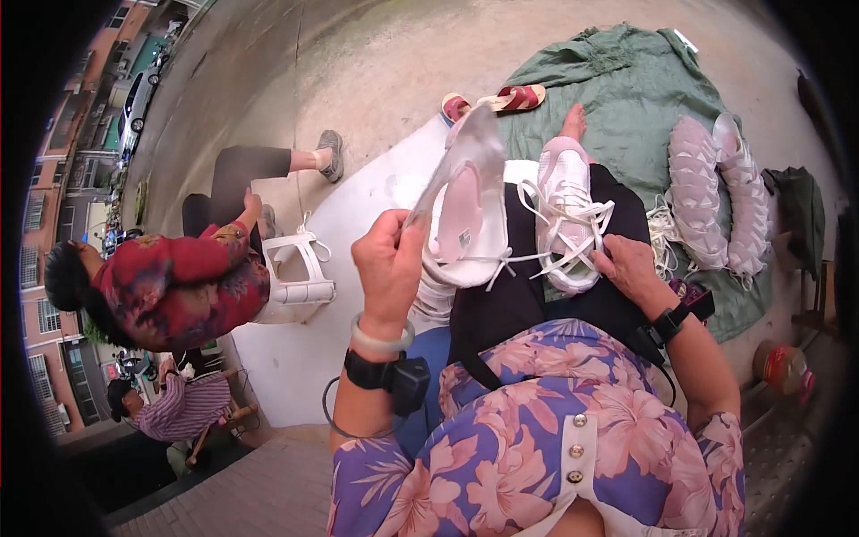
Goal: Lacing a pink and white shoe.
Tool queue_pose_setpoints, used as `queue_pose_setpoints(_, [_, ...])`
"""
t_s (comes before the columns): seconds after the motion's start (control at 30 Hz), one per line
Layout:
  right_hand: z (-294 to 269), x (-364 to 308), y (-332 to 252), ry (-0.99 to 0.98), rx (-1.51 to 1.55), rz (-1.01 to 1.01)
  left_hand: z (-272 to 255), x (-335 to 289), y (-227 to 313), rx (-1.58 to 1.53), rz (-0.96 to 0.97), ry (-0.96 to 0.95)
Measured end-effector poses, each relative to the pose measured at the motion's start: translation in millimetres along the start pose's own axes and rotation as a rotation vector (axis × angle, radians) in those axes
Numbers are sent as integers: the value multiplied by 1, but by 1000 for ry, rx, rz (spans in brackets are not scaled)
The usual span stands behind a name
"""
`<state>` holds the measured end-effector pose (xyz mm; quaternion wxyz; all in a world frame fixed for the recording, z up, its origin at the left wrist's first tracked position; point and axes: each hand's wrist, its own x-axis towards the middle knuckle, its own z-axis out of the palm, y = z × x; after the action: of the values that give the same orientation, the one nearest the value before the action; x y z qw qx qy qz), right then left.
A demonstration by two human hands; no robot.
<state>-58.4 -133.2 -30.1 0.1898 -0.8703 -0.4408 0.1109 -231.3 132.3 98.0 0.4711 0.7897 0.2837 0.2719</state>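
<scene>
My left hand is closed on the edge of a pale shoe upper, which is tilted so its pinkish inside and a small printed label show. On my lap, just right of it, lies a white and pink laced shoe upper with its toe end toward me. White laces cross over its front, and a strand runs between the two uppers. My right hand has its fingers closed at the right edge of the laced upper, by the laces. Whether they grip the upper or only a lace is hard to see.
A green cloth lies ahead, with two rows of stacked laced uppers on its right. Red sandals sit at its far left edge. At left, a person in a red patterned top sits near a white stool; another wears stripes.
</scene>
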Motion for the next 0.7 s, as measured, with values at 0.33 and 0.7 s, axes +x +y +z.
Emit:
queue_pose_setpoints(0.33, [-35, 32, -87, 86, 398, -304, 36, 4, -23, -82, -56, -181])
queue_pose_setpoints(0.7, [12, 56, -144, -289, 1080, -10, 30, 23, -87, -241, -47, -172])
